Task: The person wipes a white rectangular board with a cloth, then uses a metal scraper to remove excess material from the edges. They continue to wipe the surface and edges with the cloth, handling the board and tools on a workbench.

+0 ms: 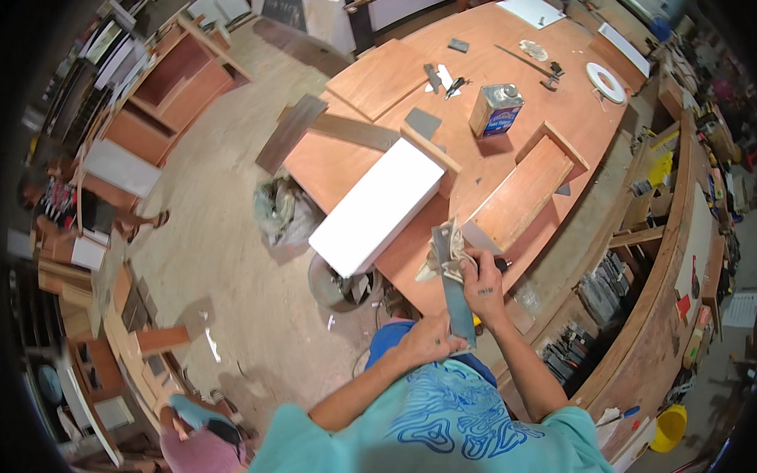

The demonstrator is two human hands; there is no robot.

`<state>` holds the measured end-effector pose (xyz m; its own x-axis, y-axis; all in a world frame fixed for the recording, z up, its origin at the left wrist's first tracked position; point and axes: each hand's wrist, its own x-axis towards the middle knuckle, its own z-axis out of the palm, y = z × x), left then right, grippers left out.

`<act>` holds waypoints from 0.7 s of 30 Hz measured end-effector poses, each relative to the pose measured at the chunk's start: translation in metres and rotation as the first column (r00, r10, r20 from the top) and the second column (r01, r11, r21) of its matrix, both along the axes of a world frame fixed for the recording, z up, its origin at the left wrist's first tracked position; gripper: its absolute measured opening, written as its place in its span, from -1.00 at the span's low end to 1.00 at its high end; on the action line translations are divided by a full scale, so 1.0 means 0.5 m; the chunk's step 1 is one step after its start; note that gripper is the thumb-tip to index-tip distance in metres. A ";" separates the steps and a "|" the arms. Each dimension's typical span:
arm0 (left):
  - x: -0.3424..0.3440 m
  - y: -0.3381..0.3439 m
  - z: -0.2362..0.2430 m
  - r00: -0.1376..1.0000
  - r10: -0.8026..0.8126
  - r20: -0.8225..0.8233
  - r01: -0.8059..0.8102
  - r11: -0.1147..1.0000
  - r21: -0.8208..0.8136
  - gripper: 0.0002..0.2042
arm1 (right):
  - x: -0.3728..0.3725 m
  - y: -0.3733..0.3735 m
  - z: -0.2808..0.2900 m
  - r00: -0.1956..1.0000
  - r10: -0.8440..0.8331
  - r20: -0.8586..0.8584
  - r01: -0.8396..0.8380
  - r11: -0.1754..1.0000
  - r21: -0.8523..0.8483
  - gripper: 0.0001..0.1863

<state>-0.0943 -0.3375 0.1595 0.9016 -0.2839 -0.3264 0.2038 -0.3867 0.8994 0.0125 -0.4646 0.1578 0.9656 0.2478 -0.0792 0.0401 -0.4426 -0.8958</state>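
Note:
A flat grey strip (458,305) is held upright in front of my body, over the near edge of the table. My left hand (428,339) is closed on its lower end. Higher up, my right hand (483,287) grips a crumpled beige cloth (452,249) that lies against the strip's upper part. Just beyond my hands stands a wooden drawer box (523,185). To its left is a long box with a white top (379,205). Farther back on the table is a rectangular metal can (497,111) with a blue label.
The reddish wooden table (439,59) carries a hammer (550,80), a white tape roll (606,83) and loose panels. A bin (343,284) and a plastic bag (284,208) stand on the floor at left. Tool shelving (637,244) runs along the right. Two people (198,443) work at left.

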 end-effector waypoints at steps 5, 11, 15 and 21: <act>0.071 0.129 -0.046 0.998 -0.010 -0.056 0.025 0.962 0.272 -0.54 | 0.184 0.092 -0.011 0.917 -0.396 0.048 0.368 0.886 0.282 -0.71; 0.238 0.316 -0.170 0.978 0.113 0.176 -0.192 0.816 0.546 -0.49 | 0.194 0.046 -0.050 0.885 -0.466 0.022 0.460 0.880 0.122 -0.66; 0.339 0.368 -0.237 0.973 0.099 0.209 -0.204 0.795 0.571 -0.51 | 0.169 0.001 -0.094 0.820 -0.567 -0.074 0.570 0.797 0.200 -0.67; 0.438 0.309 -0.302 0.926 0.137 0.351 -0.327 0.755 0.568 -0.57 | 0.161 -0.023 -0.120 0.802 -0.496 -0.332 0.588 0.753 0.295 -0.68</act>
<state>0.1248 -0.1832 0.0085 0.9891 0.1186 -0.0878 0.1471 -0.8403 0.5217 0.0932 -0.4758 0.0978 0.9123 -0.2582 -0.3179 -0.3204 0.0334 -0.9467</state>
